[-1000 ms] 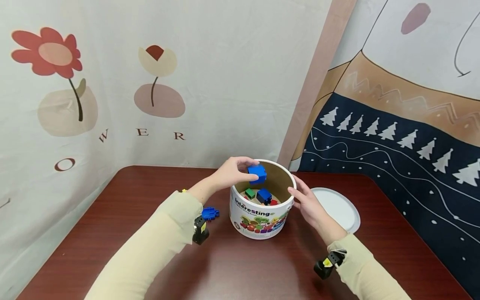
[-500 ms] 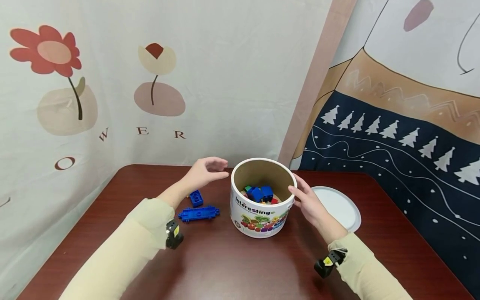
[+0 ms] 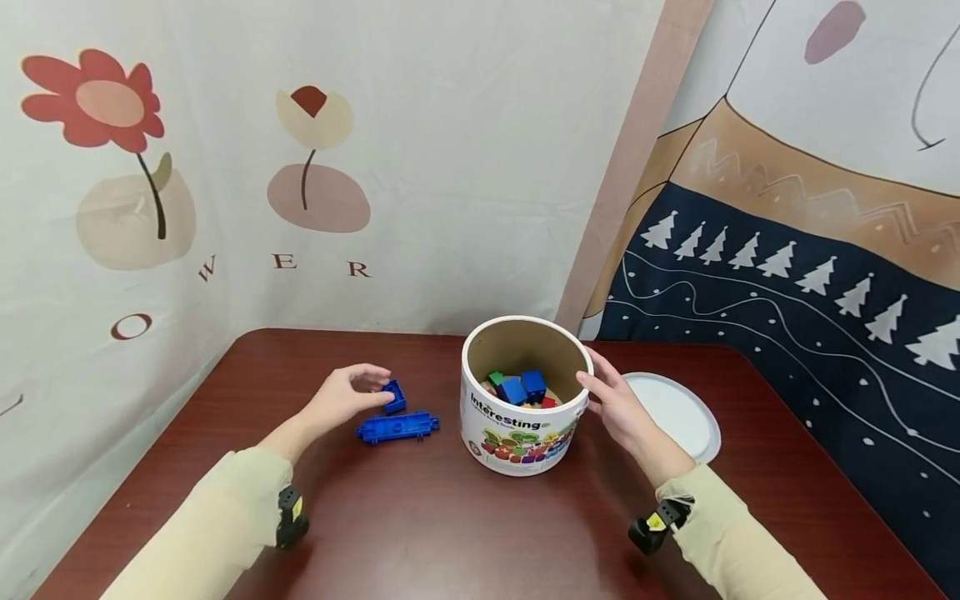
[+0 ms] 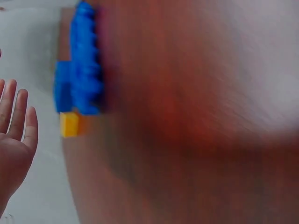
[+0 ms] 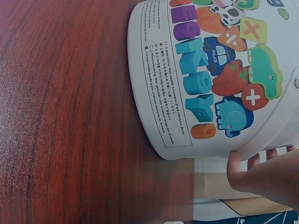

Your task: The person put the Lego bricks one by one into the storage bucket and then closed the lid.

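Observation:
My left hand (image 3: 348,396) reaches over the left part of the table, thumb and fingers spread apart, its fingertips beside a small blue brick (image 3: 394,397). In the left wrist view the fingers stand straight, away from the bricks. Just in front of the small brick lies a long blue toy wagon base (image 3: 397,427) with studs. A yellow brick (image 4: 70,124) shows in the left wrist view; the hand hides it from the head view. My right hand (image 3: 618,408) grips the white bucket (image 3: 517,446) at its right side, thumb by the rim, fingers behind.
Inside the bucket lie several bricks, among them blue bricks (image 3: 533,385) and a green brick (image 3: 496,378). A round white lid (image 3: 675,412) lies on the dark red table (image 3: 465,533) behind the right hand. Printed cloths (image 3: 465,167) hang behind the table.
My left hand let go of a blue brick inside the bucket, then moved left and down to the small blue brick on the table. The right hand stays on the bucket.

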A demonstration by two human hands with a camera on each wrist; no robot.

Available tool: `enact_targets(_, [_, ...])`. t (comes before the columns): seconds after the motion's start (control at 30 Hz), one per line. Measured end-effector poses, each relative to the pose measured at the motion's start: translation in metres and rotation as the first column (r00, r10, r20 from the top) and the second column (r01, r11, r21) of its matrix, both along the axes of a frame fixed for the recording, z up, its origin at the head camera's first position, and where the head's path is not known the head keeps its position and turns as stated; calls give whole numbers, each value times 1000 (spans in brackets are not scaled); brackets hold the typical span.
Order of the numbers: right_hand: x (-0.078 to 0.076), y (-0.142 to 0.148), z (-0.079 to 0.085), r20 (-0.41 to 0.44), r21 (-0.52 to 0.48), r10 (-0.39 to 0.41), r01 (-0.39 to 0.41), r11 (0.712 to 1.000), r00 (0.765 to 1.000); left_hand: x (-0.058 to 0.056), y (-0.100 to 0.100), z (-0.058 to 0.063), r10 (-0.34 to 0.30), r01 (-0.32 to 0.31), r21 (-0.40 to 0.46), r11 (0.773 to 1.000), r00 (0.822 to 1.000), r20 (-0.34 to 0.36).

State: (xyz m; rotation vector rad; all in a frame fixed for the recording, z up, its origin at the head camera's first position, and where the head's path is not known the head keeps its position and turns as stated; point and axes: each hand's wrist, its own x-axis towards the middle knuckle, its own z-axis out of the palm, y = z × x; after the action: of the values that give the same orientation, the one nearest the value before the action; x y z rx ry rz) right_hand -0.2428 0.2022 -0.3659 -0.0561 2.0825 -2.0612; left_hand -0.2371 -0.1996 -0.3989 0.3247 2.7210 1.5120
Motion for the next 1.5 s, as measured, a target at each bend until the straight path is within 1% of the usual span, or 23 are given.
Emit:
enact_targets(0.13, [0,-1,-1,-1,-4,3,-3,1000,1000,7,-8,-14,22,-22,-16,1000,1000,20])
enact_targets(0.23, [0,-1,-1,0,-7,-1,1,1000,1000,10,-10,-22,16,-15,-27,1000,1000,27])
enact_targets(0.4, [0,0,-2,2,-10,-3,3,1000,1000,13,-10,-31,0,2,-45,999,999,46])
enact_targets(0.57, [-1,0,-3,-1,-12,0,0,1000,1000,14,-10,-37,-13,15,-62,998,999,31])
enact_targets(0.73, [-1,0,-1,0,-14,5,-5,1000,1000,13,-11,-40,-37,40,-94,995,999,30])
enact_targets(0.9, [-1,1,0,-2,-14,6,-6,1000,1000,12,-11,-43,-64,66,-153,986,998,19])
enact_targets(1.0, [-1,1,-1,-2,-12,3,-3,1000,1000,12,-11,-43,-68,69,-184,980,998,14])
enact_targets(1.17, [0,0,-2,2,-4,4,-4,1000,1000,14,-14,-42,-56,60,-204,977,998,23])
enact_targets(1.33, [-1,-1,-2,-2,-5,2,-2,1000,1000,16,-16,-38,-46,56,-193,980,997,57])
enact_targets(1.4, [-1,0,-2,-3,-11,1,-1,1000,1000,17,-16,-36,-49,60,-203,977,997,57])
enact_targets(1.5, [0,0,-1,-7,-4,1,-1,1000,1000,16,-15,-33,-75,81,-250,965,997,34])
